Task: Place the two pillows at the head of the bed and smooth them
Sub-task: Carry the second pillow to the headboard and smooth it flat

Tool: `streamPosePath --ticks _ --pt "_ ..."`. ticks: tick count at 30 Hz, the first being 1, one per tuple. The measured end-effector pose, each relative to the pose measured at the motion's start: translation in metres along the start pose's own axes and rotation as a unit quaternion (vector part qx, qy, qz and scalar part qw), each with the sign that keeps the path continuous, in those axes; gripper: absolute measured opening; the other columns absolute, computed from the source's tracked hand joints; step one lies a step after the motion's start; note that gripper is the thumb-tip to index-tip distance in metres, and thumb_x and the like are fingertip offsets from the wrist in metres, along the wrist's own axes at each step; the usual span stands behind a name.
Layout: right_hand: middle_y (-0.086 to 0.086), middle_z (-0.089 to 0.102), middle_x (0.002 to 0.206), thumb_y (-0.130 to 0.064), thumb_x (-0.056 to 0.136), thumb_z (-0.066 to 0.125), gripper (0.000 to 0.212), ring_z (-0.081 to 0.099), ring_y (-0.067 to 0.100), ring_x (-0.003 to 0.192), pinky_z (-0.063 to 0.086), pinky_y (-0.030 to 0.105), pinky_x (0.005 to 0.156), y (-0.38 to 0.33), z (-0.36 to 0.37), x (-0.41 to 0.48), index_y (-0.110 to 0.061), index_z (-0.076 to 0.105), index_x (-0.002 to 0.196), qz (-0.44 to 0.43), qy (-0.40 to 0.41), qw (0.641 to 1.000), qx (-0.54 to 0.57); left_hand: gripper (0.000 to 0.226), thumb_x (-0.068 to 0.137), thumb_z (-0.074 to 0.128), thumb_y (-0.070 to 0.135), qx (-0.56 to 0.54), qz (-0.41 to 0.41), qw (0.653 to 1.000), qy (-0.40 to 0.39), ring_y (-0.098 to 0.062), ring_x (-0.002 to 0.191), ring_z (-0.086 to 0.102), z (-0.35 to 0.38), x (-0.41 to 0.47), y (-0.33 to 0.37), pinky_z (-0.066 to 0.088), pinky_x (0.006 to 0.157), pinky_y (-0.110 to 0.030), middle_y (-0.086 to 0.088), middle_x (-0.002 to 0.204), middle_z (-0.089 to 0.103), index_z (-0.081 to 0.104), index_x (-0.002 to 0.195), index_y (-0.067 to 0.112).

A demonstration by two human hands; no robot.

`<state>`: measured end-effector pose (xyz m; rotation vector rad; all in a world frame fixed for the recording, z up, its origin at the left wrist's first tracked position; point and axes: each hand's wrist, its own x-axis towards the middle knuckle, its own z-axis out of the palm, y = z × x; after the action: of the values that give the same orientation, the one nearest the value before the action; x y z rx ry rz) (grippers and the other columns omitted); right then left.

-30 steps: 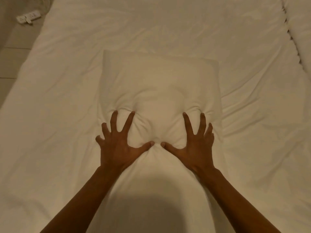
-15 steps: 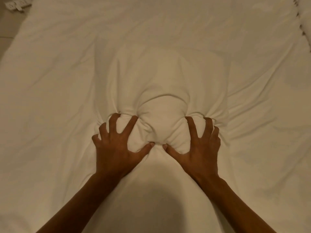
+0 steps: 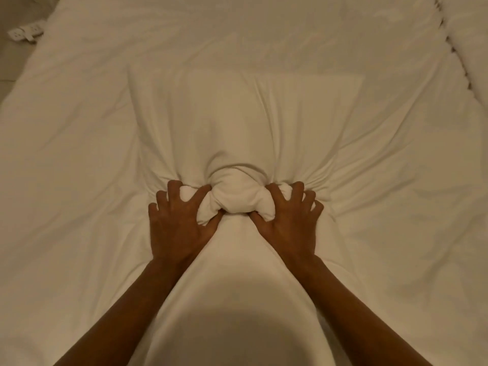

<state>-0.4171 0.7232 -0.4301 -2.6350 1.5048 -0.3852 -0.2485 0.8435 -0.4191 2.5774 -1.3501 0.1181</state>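
Head view, item 1: white pillow (image 3: 245, 114), lying flat near the middle of the white duvet (image 3: 79, 207), its far edge running straight across the upper centre. Whether this is the head of the bed cannot be told. Only one pillow is clearly showing.

Item 2: left hand (image 3: 179, 223), fingers curled and digging into the pillow's near part, bunching a fold of cloth and filling between fingers and thumb.

Item 3: right hand (image 3: 287, 220), doing the same on the other side, fingers clawed and clamped on the fabric. A puffed knot of pillow is bulging between the two thumbs, with creases fanning outward from both grips.

Handling note, as a judgement: the person appears to be gathering or kneading the filling. To do this well, both hands should be gripping evenly and lifting or pushing together, so the filling is spreading rather than lumping at the near edge; the radiating creases will be needing a flat-palm sweep afterwards.

Item 4: power strip (image 3: 25, 34), lying on the floor at upper left, well apart from the work.

Item 5: second white bedding edge (image 3: 470, 35), scalloped, at upper right, also apart. Nothing is obstructing the pillow.
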Motion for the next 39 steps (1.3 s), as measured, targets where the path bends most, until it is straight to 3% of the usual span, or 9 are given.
streamPosePath --ticks 4,11,14,17,20,23,27,31,39 --pt "0.013 0.057 0.104 -0.057 0.078 0.067 0.039 0.054 0.036 0.092 0.042 0.047 0.078 -0.007 -0.020 0.004 -0.028 0.065 0.103 -0.019 0.010 1.000 -0.019 0.033 0.083 0.058 0.049 0.004 0.029 0.999 0.019 -0.036 0.078 0.054 -0.022 0.001 0.009 0.042 0.060 -0.041 -0.020 0.105 0.056 0.068 0.100 0.023" --pt "0.013 0.058 0.103 -0.047 0.081 0.062 0.029 0.054 0.037 0.089 0.045 0.046 0.075 -0.017 -0.121 -0.020 -0.029 0.065 0.103 -0.006 -0.012 0.999 0.036 0.021 0.082 0.071 0.032 -0.064 -0.007 0.997 0.031 -0.031 0.077 0.050 -0.116 -0.024 0.037 0.042 0.061 -0.039 -0.012 0.099 0.051 0.069 0.102 0.024" --pt "0.013 0.058 0.104 -0.049 0.079 0.059 0.031 0.054 0.037 0.087 0.046 0.045 0.072 -0.022 -0.185 -0.033 -0.030 0.065 0.104 -0.004 -0.018 0.999 0.050 0.022 0.081 0.069 0.036 -0.090 0.000 0.995 0.035 -0.030 0.076 0.051 -0.180 -0.038 0.050 0.041 0.060 -0.037 -0.008 0.098 0.050 0.068 0.100 0.025" --pt "0.011 0.057 0.102 -0.052 0.077 0.065 0.033 0.054 0.038 0.087 0.045 0.045 0.073 -0.029 -0.262 -0.040 -0.032 0.065 0.103 -0.003 -0.017 0.998 0.061 0.039 0.074 0.065 0.060 -0.117 -0.005 0.992 0.037 -0.030 0.078 0.053 -0.261 -0.042 0.063 0.045 0.059 -0.037 -0.007 0.098 0.052 0.067 0.095 0.027" --pt "0.007 0.056 0.100 -0.074 0.076 0.055 0.049 0.054 0.035 0.089 0.043 0.044 0.075 -0.037 -0.350 -0.050 -0.034 0.064 0.102 0.005 -0.025 0.997 0.069 0.059 0.067 0.063 0.079 -0.135 -0.018 0.989 0.060 -0.027 0.082 0.053 -0.349 -0.050 0.077 0.048 0.062 -0.037 -0.006 0.101 0.054 0.069 0.096 0.028" --pt "0.003 0.055 0.095 -0.092 0.067 0.045 0.068 0.055 0.032 0.085 0.043 0.042 0.073 -0.044 -0.435 -0.073 -0.034 0.064 0.099 0.012 -0.003 0.997 0.071 0.056 0.072 0.058 0.077 -0.141 -0.007 0.987 0.073 -0.029 0.080 0.056 -0.426 -0.068 0.090 0.048 0.062 -0.038 -0.005 0.098 0.053 0.069 0.095 0.027" --pt "0.003 0.057 0.093 -0.096 0.064 0.048 0.072 0.057 0.031 0.086 0.044 0.041 0.072 -0.051 -0.514 -0.106 -0.037 0.067 0.101 0.030 0.038 0.997 0.057 0.050 0.077 0.057 0.076 -0.144 0.015 0.986 0.085 -0.029 0.080 0.057 -0.492 -0.095 0.108 0.051 0.060 -0.039 -0.003 0.097 0.052 0.069 0.094 0.030" --pt "0.004 0.058 0.095 -0.102 0.065 0.033 0.081 0.056 0.030 0.087 0.045 0.039 0.074 -0.052 -0.567 -0.125 -0.036 0.067 0.099 0.064 0.055 0.995 0.048 0.047 0.077 0.060 0.075 -0.154 0.038 0.982 0.101 -0.030 0.080 0.057 -0.531 -0.110 0.131 0.051 0.060 -0.040 -0.003 0.094 0.051 0.067 0.092 0.030" --pt "0.005 0.057 0.090 -0.092 0.072 0.037 0.071 0.056 0.031 0.085 0.045 0.039 0.071 -0.001 -0.629 -0.146 -0.033 0.069 0.094 0.090 0.133 0.986 0.041 0.046 0.075 0.063 0.073 -0.148 0.102 0.974 0.136 -0.030 0.080 0.056 -0.567 -0.123 0.203 0.051 0.060 -0.039 -0.004 0.096 0.053 0.066 0.092 0.030"
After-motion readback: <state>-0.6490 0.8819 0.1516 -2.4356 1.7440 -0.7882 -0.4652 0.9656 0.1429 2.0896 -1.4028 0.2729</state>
